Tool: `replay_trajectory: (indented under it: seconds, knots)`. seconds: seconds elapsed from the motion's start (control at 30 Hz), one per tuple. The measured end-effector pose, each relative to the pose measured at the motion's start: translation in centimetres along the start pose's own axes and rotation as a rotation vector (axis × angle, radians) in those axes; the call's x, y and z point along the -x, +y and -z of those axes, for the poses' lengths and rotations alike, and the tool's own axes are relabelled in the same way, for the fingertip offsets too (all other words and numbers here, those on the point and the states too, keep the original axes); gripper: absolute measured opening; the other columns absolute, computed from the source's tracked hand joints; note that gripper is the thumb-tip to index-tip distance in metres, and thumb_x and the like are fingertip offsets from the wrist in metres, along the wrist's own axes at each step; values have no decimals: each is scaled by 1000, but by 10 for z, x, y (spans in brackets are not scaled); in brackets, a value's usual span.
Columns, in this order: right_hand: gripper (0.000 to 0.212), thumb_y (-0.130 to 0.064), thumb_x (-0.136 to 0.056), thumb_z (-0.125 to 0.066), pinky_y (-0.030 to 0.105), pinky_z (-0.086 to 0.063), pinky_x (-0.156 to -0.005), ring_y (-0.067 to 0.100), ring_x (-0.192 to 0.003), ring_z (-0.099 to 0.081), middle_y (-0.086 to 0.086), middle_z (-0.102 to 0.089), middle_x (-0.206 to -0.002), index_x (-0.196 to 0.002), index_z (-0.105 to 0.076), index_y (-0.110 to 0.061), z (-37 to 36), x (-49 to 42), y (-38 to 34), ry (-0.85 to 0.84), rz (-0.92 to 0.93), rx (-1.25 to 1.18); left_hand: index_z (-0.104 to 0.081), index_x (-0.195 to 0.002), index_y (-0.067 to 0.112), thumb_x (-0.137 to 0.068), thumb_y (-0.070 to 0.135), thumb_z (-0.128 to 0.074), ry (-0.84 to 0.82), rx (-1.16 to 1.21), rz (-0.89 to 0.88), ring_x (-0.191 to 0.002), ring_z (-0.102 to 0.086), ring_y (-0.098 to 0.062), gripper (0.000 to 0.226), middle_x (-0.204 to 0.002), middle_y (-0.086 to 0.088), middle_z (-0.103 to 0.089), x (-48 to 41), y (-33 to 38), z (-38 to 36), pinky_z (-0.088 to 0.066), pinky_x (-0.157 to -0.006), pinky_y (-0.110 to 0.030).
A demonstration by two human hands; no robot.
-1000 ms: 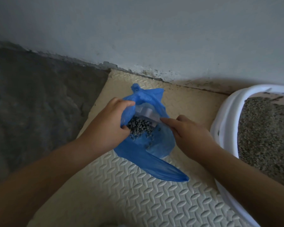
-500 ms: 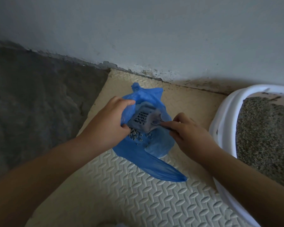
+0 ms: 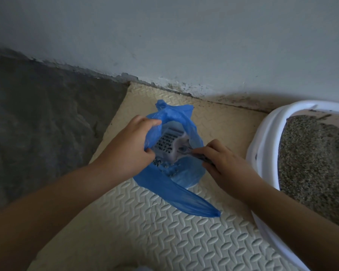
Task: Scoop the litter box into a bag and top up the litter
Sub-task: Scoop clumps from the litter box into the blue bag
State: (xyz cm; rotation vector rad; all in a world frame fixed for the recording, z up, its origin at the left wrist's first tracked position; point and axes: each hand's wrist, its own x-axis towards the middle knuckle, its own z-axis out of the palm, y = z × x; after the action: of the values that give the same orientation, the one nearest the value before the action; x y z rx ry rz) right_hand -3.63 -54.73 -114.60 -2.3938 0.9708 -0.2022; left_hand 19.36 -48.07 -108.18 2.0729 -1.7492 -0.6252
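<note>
A blue plastic bag (image 3: 176, 184) sits on the cream foam mat, its mouth held apart. My left hand (image 3: 129, 151) grips the bag's left rim. My right hand (image 3: 223, 167) holds the handle of a pale slotted litter scoop (image 3: 168, 145), which is turned over inside the bag's mouth with its underside facing up. Grey litter grains (image 3: 164, 165) lie in the bag below the scoop. The white litter box (image 3: 262, 145) with grey litter stands at the right, close beside my right forearm.
The cream embossed foam mat (image 3: 164, 231) covers the floor under the bag and box. Bare grey concrete floor (image 3: 37, 124) lies to the left. A grey wall (image 3: 184, 45) with a dirty base runs behind everything.
The scoop, first loaded with grey litter over the bag, has been tipped over; its load has dropped into the bag and its slotted underside now faces up. My left hand kept its grip.
</note>
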Motion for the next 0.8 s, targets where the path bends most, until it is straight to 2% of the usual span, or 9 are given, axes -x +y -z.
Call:
replay_trajectory:
  seconds: [0.13,0.23,0.33,0.43,0.53,0.6,0.7,0.77,0.8]
  knots:
    - [37,-20,-95,-52,19,-38,-83,10,-102,-51,-9,-47,-113,-131,-53,-28,4,2,-1,2,-9,-57,-43,-138,22,-78,0,-60,-2,-13,2,-112,-46,-6,66,-132,6,-38,0,2,0,-34,-83,-17]
    - [33,-21,-95,-52,20,-43,-84,6,-96,-54,-12,-50,-106,-128,-57,-28,13,5,4,-17,-4,-139,-42,-138,23,-78,1,-60,-3,-19,0,-102,-47,-5,67,-131,6,-38,-1,4,0,-34,-79,-18]
    - [25,-21,-97,-49,13,-40,-74,-1,-81,-55,-15,-55,-91,-116,-61,-31,31,15,9,-62,-69,-273,-41,-139,23,-78,2,-60,6,-27,-5,-105,-47,-7,67,-130,6,-37,-1,7,-1,-34,-79,-18]
    - [25,-15,-99,-47,14,-45,-63,0,-61,-54,-6,-67,-82,-107,-64,-32,49,32,12,-120,-171,-491,-39,-140,24,-79,4,-61,11,-43,-12,-113,-44,-8,68,-133,5,-36,-1,11,-3,-31,-82,-17]
    - [29,-13,-99,-44,17,-45,-58,9,-57,-54,-1,-71,-80,-111,-65,-28,65,51,20,-87,-224,-659,-37,-141,24,-80,7,-61,16,-85,-33,-118,-42,-12,68,-136,4,-35,-1,16,-8,-31,-83,-19]
    - [30,-13,-98,-43,17,-43,-53,10,-54,-52,3,-71,-78,-110,-67,-27,74,65,29,-44,-278,-732,-34,-143,25,-83,11,-61,6,-110,-51,-120,-44,-17,67,-137,4,-34,-2,22,-12,-36,-87,-25]
    - [27,-23,-94,-48,16,-40,-49,11,-53,-46,4,-69,-75,-108,-70,-22,84,89,38,37,-351,-852,-34,-143,24,-85,14,-61,-25,-94,-104,-104,-51,-15,64,-125,6,-37,-4,37,-22,-35,-80,-24]
    - [28,-37,-83,-60,15,-38,-48,15,-57,-45,5,-67,-74,-105,-73,-26,93,109,41,74,-385,-931,-36,-142,23,-86,15,-61,-45,-97,-148,-87,-49,-7,62,-116,9,-37,-5,50,-32,-32,-75,-19]
    - [27,-38,-78,-66,14,-39,-48,14,-57,-46,6,-66,-73,-103,-74,-30,98,119,43,92,-417,-934,-38,-140,22,-86,14,-62,-49,-103,-177,-83,-47,-5,60,-118,8,-38,-6,56,-37,-34,-75,-19]
